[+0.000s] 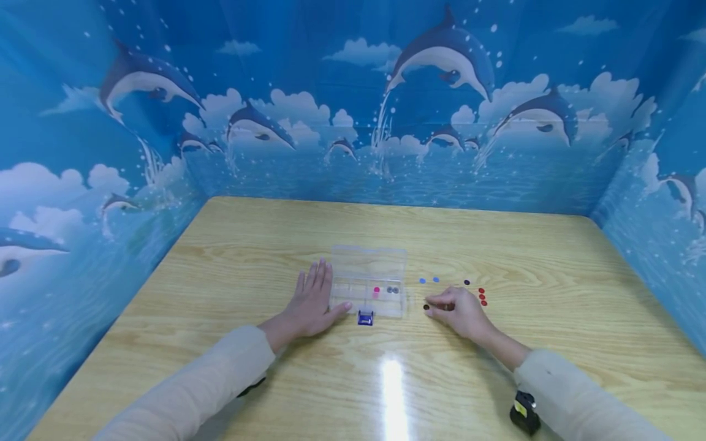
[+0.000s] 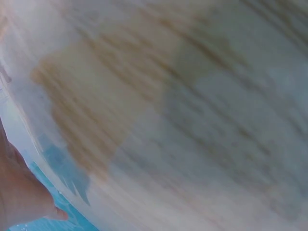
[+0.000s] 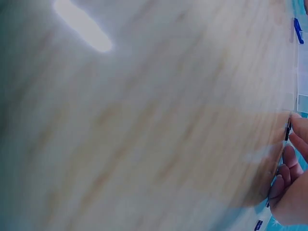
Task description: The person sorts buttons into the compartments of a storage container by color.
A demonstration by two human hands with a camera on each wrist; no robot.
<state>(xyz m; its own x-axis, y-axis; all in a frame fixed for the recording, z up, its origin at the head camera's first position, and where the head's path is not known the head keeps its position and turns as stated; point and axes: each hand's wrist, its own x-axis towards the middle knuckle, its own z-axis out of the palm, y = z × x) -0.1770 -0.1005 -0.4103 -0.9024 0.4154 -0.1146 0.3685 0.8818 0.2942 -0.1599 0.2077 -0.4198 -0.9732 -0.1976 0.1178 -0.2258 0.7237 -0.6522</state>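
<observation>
Fingers spread and straight, my left hand (image 1: 311,304) lies along the left side of a clear plastic compartment box (image 1: 349,309), its thumb over the front left corner. The box's lid (image 1: 368,262) is raised at the back, and a blue latch (image 1: 365,318) is at the front. One compartment holds a pink button (image 1: 377,290), another two grey buttons (image 1: 393,290). To the right of the box, my right hand (image 1: 460,311) pinches a small dark button (image 1: 426,307) between thumb and index finger, close over the table. The right wrist view shows these fingertips (image 3: 299,126) at its right edge.
Two blue buttons (image 1: 429,280) lie behind my right hand, with a dark purple button (image 1: 467,282) farther right. Three red buttons (image 1: 482,297) form a column beside that hand. A dolphin-print curtain (image 1: 353,165) encloses the wooden table (image 1: 265,233) at the back and sides.
</observation>
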